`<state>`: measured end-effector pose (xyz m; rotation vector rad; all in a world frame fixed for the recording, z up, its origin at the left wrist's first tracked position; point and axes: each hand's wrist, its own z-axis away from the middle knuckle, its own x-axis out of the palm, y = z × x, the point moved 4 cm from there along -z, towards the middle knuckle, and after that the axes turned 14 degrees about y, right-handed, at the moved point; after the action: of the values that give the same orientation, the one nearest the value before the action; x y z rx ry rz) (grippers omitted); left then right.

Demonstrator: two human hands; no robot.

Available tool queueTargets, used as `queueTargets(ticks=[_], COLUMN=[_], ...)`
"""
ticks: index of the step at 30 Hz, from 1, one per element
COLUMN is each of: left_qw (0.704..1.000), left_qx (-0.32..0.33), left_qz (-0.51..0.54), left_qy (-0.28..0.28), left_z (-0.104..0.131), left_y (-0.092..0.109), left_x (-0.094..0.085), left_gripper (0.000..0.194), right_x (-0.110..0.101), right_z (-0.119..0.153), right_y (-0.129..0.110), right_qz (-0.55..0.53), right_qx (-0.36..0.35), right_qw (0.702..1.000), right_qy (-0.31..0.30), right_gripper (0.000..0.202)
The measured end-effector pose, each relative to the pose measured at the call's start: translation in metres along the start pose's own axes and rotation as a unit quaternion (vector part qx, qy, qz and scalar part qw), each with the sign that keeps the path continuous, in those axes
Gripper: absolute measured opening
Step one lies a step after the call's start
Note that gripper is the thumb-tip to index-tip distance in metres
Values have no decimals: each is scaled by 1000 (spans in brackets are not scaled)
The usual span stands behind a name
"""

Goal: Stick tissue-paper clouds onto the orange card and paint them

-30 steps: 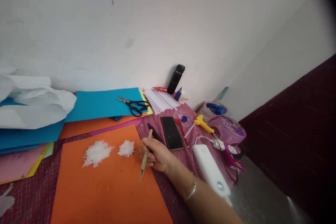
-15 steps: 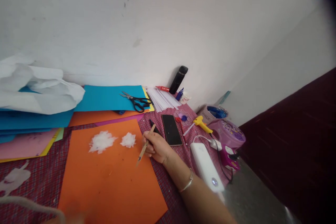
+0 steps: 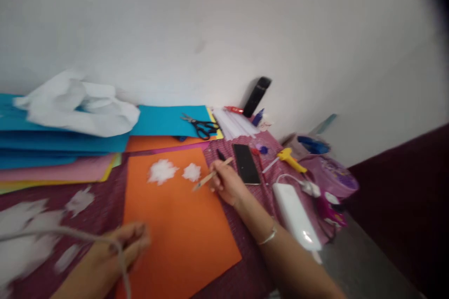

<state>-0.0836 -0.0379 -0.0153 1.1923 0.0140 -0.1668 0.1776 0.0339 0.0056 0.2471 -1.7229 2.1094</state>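
My right hand [image 3: 226, 180] is closed around a thin wooden stick [image 3: 206, 181] with a pale, brush-like tip. The tip points down and left over an orange sheet of paper [image 3: 175, 224]. Two piles of white paper scraps, a larger one [image 3: 162, 171] and a smaller one [image 3: 191, 172], lie on the sheet's upper part. Over the sheet's lower left edge is my left hand [image 3: 121, 252], blurred, its fingers looking bent. A pale cord [image 3: 66, 230] crosses in front of that hand. Whether its fingers hold anything I cannot make out.
Crumpled white paper [image 3: 87, 114] tops a stack of coloured sheets [image 3: 63, 142]. Scissors [image 3: 201, 126] lie on blue paper. To the right are a phone [image 3: 246, 164], a yellow glue gun [image 3: 291, 159], a white power bank [image 3: 296, 215] and a black bottle [image 3: 257, 97]. White pieces [image 3: 80, 201] lie left.
The view has swung, so the table contents sit further right and slightly higher. My left hand has come up into view from the bottom edge. My right hand still holds the stick, now tilted flatter.
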Motion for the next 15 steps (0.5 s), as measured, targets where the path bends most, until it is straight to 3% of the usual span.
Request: queueTargets(ticks=[2,6,8,10,15], left_qw=[992,947,925,916,917], left_qx=[-32,-61,-63,-71,-71], left_qz=[121,273,293,289,260], left_qy=[13,-159,-231,-269,-294], left_z=[5,18,25,29,30], left_y=[8,14,13,11,8], left_x=[0,14,18,19,21], left_gripper=[34,29,32,35,46], right_x=[11,43,58,67,68], right_z=[14,54,74,86,90], right_y=[-6,-9,-6,-1,0], right_qz=[7,175,252,292,313], right_qx=[-60,-175,-256,-328,-399], right_qw=[998,962,919,880,848], right_qy=[-14,-115,-162,-181,-154], right_gripper=[35,16,14,13,13])
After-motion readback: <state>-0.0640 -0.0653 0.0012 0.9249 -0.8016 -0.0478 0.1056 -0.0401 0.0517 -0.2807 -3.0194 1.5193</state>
